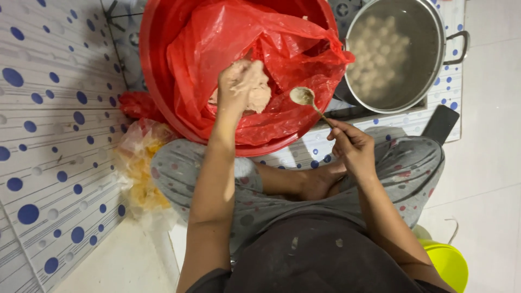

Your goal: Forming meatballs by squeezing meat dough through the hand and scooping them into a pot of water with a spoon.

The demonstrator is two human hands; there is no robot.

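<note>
The person sits cross-legged on the floor behind a red basin (157, 70) lined with a red bag (282, 49). The left hand (234, 87) is clenched around a lump of pale paste (255, 87), held over the middle of the basin, above the bag. The right hand (353, 144) pinches the handle of a spoon (309, 100) at the basin's near right rim; its grip is closed on the handle.

The spoon's long axis runs on a slant from the right hand up and left toward the paste, with the bowl at the far end and its hollow side facing up. The bowl looks smeared with paste.

To the right of the basin stands a steel pot (442, 49) of cloudy water with pale balls in it. Left of the basin lies a crumpled clear bag (138, 168) with yellow contents.

Likely risks: paste may ooze between the squeezing fingers and fall onto the bag or lap; the sticky spoon may fail to lift a clean ball; the loose bag edge droops toward the pot and may touch it.
</note>
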